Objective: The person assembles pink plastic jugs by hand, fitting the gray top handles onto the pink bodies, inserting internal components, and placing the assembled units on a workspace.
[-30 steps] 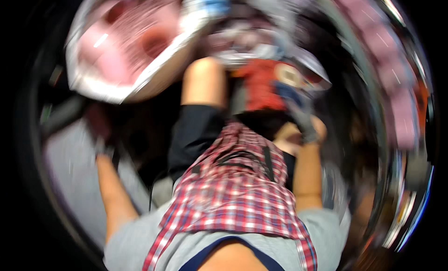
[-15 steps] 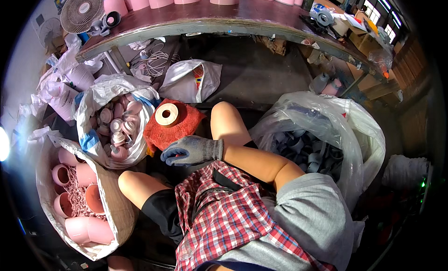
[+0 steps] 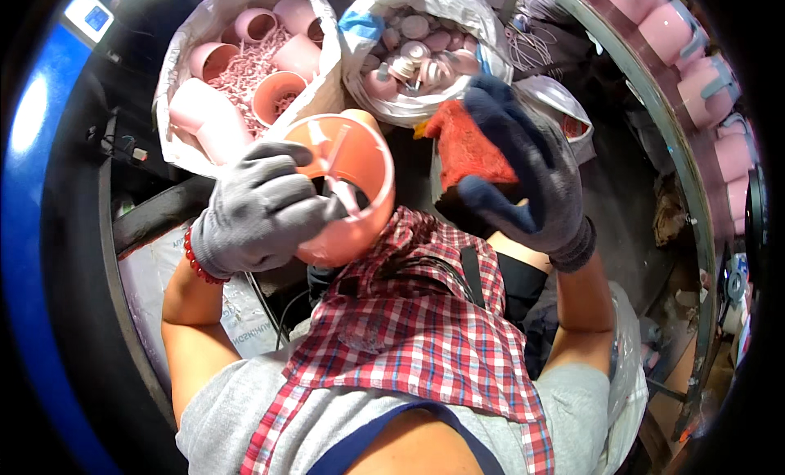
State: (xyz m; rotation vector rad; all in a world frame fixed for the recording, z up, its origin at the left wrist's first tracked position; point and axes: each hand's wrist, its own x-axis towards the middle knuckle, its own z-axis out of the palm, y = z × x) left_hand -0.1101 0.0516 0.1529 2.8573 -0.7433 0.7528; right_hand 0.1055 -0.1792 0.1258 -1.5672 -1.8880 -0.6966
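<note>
My left hand, in a grey glove, grips a large pink cylindrical cup by its rim. The cup is tilted with its mouth facing up towards me. Inside it show pale pink strips and a dark patch; I cannot tell what they are. To the right, my right hand, gloved in grey and dark blue, is raised with fingers spread and nothing in it. Beyond and partly behind it lies a red cloth over a block-like support. The left hand's fingers partly cover the cup's near wall.
A white sack of pink cups and pink shreds stands at the far left. Beside it, another white sack holds small pink parts. On the right, a workbench edge curves past, with several pink containers on it. A blue panel borders the left.
The view has swung left. My left hand has come into view gripping the pink cup. My right hand has lifted from beside the red cloth and opened. The pale ring no longer shows.
</note>
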